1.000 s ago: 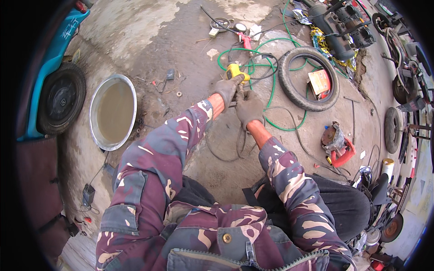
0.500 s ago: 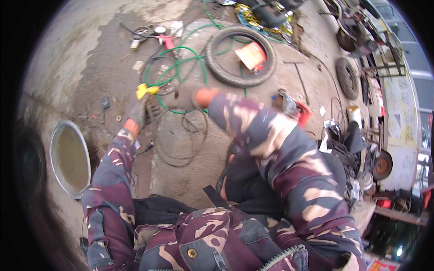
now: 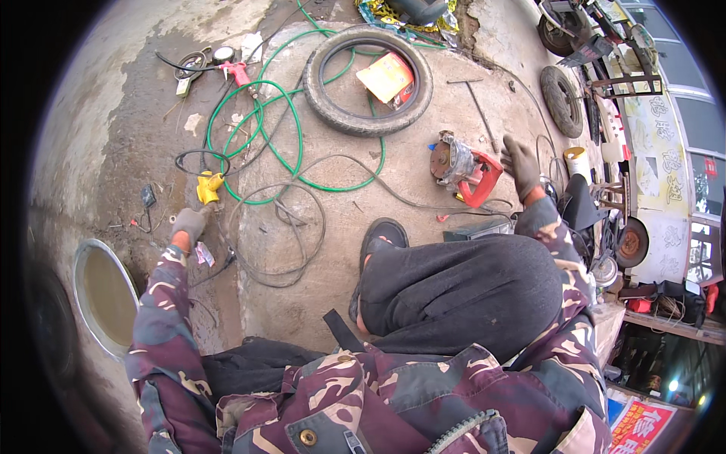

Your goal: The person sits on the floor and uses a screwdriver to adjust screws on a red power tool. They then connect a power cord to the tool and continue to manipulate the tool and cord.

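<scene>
My left hand, in a grey-brown glove, is low over the ground at the left, fingers curled. Just beyond its fingertips lies a yellow electrical connector; I cannot make out what, if anything, is between the fingers. My right hand, also gloved, is at the right with its fingers stretched out and nothing held. To its left rests a power tool with a red handle, its grey body partly wrapped in clear plastic. A thin dark cable runs from the tool's side toward coils near the connector.
A tyre lies ahead around an orange-yellow packet. Green hose loops beside it, near a red air gun with a gauge. A metal basin of murky water stands left. A T-shaped rod lies beyond the tool.
My right hand has swung from beside the yellow connector across to the tool on the right. The left hand has drawn back toward me, its fingers now curled; the connector sits slightly nearer.
</scene>
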Demonstrator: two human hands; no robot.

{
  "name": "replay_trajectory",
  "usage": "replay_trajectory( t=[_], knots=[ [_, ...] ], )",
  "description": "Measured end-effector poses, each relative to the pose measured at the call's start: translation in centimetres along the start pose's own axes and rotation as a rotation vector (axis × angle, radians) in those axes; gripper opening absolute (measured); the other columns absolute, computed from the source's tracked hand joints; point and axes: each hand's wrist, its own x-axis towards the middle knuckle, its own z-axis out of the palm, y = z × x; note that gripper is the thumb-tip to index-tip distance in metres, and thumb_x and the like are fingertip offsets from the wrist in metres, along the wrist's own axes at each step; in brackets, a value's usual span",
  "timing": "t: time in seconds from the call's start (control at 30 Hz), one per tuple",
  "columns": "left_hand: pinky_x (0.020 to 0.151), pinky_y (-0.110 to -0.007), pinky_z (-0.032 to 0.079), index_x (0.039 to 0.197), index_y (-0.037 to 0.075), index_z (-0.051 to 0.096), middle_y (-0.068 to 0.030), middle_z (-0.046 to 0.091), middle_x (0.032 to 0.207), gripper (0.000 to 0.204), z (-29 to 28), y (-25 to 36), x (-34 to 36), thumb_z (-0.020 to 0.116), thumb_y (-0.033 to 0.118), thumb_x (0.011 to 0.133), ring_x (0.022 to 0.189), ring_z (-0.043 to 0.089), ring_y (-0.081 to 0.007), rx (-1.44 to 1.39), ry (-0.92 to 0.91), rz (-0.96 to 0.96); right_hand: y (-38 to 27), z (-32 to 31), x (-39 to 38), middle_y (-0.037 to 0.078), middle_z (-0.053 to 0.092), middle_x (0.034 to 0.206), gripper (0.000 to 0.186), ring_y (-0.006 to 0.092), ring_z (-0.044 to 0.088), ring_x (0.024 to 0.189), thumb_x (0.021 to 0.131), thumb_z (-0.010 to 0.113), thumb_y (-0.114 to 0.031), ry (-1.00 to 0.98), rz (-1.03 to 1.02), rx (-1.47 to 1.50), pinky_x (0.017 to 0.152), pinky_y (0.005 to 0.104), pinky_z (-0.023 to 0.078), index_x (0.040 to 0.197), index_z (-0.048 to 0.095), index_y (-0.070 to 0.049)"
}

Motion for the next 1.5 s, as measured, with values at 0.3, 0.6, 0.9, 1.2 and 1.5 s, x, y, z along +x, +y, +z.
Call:
replay_trajectory(
  t=[0.3, 0.6, 0.9, 1.2, 1.5],
  knots=[
    [0.048, -0.031, 0.047, 0.108, 0.006, 0.065, -0.0066, 0.072, 0.083, 0.042, -16.0, -3.5, -0.1, 0.064, 0.047, 0.101, 0.058, 0.064, -0.0154, -0.766, 0.113, 0.005, 9.5, 4.4, 0.0, 0.009, 0.071, 0.095, 0.073, 0.0214, 0.068, 0.08, 0.096, 0.056, -0.074, -0.348, 0.288, 0.75, 0.071, 0.0346, 0.057, 0.118, 0.065, -0.005],
    [0.052, -0.028, 0.047, 0.105, 0.011, 0.065, -0.0039, 0.073, 0.088, 0.032, -15.8, -5.6, 0.6, 0.062, 0.043, 0.104, 0.062, 0.065, -0.0137, -1.027, -0.125, 0.065, 8.5, 4.4, -0.5, 0.003, 0.067, 0.084, 0.072, 0.0145, 0.061, 0.067, 0.098, 0.046, -0.077, -0.491, 0.373, 0.975, 0.059, 0.0298, 0.053, 0.106, 0.064, -0.008],
    [0.068, -0.031, 0.058, 0.118, 0.009, 0.068, -0.0042, 0.074, 0.097, 0.036, -17.2, -3.9, -1.4, 0.062, 0.042, 0.104, 0.078, 0.071, -0.015, -0.96, 0.033, 0.046, 8.1, 5.1, -1.1, -0.001, 0.061, 0.076, 0.07, 0.0118, 0.053, 0.057, 0.099, 0.045, -0.076, -0.388, 0.369, 0.949, 0.051, 0.0266, 0.048, 0.099, 0.064, -0.008],
    [0.071, -0.03, 0.058, 0.121, 0.008, 0.068, -0.0036, 0.075, 0.099, 0.037, -17.4, -4.7, -1.8, 0.059, 0.041, 0.105, 0.079, 0.07, -0.0128, -0.95, 0.021, 0.04, 7.7, 5.1, -1.0, -0.001, 0.057, 0.068, 0.067, 0.0122, 0.052, 0.056, 0.098, 0.05, -0.074, -0.397, 0.398, 0.971, 0.054, 0.0281, 0.048, 0.095, 0.065, -0.009],
    [0.07, -0.034, 0.062, 0.114, 0.006, 0.068, -0.0074, 0.074, 0.095, 0.035, -17.0, -5.1, -2.0, 0.063, 0.039, 0.104, 0.077, 0.072, -0.0183, -1.011, 0.026, 0.045, 6.1, 4.9, 0.0, -0.003, 0.056, 0.067, 0.054, 0.011, 0.049, 0.054, 0.099, 0.057, -0.065, -0.465, 0.374, 1.002, 0.051, 0.0264, 0.046, 0.094, 0.062, -0.011]
  ],
)
